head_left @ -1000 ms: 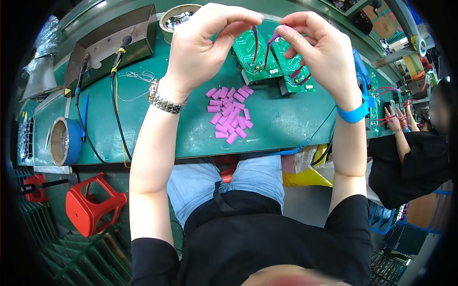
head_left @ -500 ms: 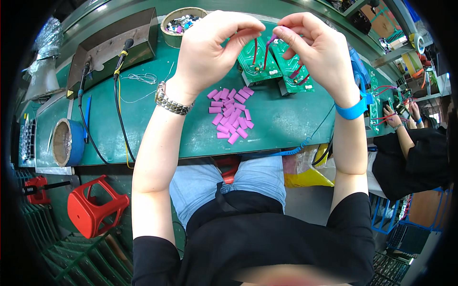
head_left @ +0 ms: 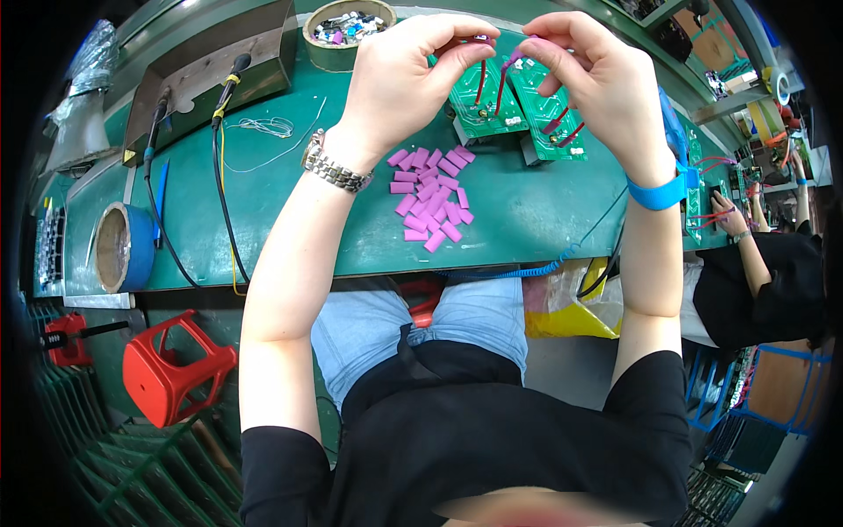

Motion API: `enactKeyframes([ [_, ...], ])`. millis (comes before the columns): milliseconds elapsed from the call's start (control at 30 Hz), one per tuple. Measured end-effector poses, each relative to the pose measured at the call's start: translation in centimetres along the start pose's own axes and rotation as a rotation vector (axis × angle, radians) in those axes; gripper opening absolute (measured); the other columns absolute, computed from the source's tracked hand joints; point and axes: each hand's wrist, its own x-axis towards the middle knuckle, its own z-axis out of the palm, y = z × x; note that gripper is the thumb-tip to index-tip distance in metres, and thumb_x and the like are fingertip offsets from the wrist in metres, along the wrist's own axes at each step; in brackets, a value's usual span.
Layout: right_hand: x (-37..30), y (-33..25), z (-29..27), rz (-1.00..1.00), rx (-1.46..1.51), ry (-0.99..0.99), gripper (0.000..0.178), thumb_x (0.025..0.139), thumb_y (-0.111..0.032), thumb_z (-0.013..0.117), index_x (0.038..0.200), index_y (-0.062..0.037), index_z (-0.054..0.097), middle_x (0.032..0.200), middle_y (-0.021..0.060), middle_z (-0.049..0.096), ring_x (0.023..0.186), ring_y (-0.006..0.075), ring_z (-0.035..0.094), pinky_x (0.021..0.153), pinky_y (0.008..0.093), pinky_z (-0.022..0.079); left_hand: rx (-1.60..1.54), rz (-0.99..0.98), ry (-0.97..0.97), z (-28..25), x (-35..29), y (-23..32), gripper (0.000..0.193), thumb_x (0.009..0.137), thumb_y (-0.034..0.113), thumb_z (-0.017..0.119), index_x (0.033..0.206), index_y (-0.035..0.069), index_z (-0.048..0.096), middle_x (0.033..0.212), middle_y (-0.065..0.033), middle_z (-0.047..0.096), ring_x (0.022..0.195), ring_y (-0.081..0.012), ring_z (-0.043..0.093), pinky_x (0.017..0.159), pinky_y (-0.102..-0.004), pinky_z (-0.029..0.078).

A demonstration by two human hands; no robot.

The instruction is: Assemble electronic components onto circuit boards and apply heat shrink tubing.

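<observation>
Over two green circuit boards (head_left: pixel 514 123) (head_left: pixel 562 151), both my hands are raised side by side, fingertips a short gap apart. My left hand (head_left: pixel 399 79) is closed in a pinch on a red wire (head_left: pixel 482 81) that rises from the left board; the fingers partly hide its upper end. Between thumb and fingers, my right hand (head_left: pixel 610 92) pinches a purple sleeve (head_left: pixel 513 59) at the top of another red wire (head_left: pixel 501 92). Two more red wires with purple sleeves (head_left: pixel 553 126) stand on the right board. Loose purple sleeves (head_left: pixel 428 195) lie heaped on the green bench nearer me.
A round tub (head_left: pixel 332 58) of small parts stands at the back. Left are a metal tray (head_left: pixel 206 79), two black-handled tools with cables (head_left: pixel 230 88), thin wire (head_left: pixel 266 127) and a blue tape roll (head_left: pixel 139 250). A red stool (head_left: pixel 162 369) is below; a co-worker (head_left: pixel 746 290) sits at right.
Both hands have shifted slightly right and up in the picture, keeping their pinches. The whole view has moved a little. At right, the co-worker's arm has risen.
</observation>
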Motion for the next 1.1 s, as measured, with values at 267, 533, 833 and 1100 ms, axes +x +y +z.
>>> enactKeyframes([
  [267,-0.2,-0.7,-0.4,0.144,0.044,-0.070,0.017,0.091,-0.016,0.061,0.104,-0.0050,0.064,0.077,-0.0008,0.067,0.063,0.0029,0.061,0.048,0.0163,0.040,-0.167,-0.125,0.002,0.6,-0.5,-0.4,0.018,0.082,0.014,0.070,0.099,0.008,0.071,0.091,-0.0062,0.071,0.078,-0.0150,0.069,0.069,-0.0250,0.053],
  [533,-0.1,-0.8,-0.8,0.009,-0.048,0.052,0.019,0.090,-0.016,0.063,0.105,-0.0050,0.066,0.078,0.0000,0.068,0.064,0.0034,0.061,0.051,0.0169,0.044,0.014,-0.203,-0.189,0.6,-1.4,-0.9,0.016,0.084,0.010,0.068,0.098,0.002,0.069,0.095,-0.0047,0.071,0.086,-0.0114,0.068,0.078,-0.0241,0.053],
  [833,-0.1,-0.6,-0.9,0.105,-0.100,-0.053,0.019,0.090,-0.016,0.064,0.104,-0.0037,0.066,0.078,0.0015,0.068,0.062,0.0049,0.061,0.051,0.0190,0.045,0.281,-0.209,-0.439,1.9,-3.0,-2.0,0.017,0.081,0.020,0.070,0.091,0.006,0.070,0.084,-0.0087,0.064,0.079,-0.0232,0.062,0.071,-0.0335,0.049],
  [1100,0.1,-0.9,-0.7,-0.028,-0.132,-0.117,0.020,0.089,-0.015,0.064,0.106,-0.0049,0.066,0.081,0.0014,0.069,0.062,0.0038,0.060,0.050,0.0171,0.042,0.237,-0.244,-0.419,1.3,-3.3,-2.4,0.017,0.080,0.017,0.071,0.091,0.005,0.069,0.088,-0.0075,0.063,0.079,-0.0222,0.061,0.072,-0.0317,0.049],
])
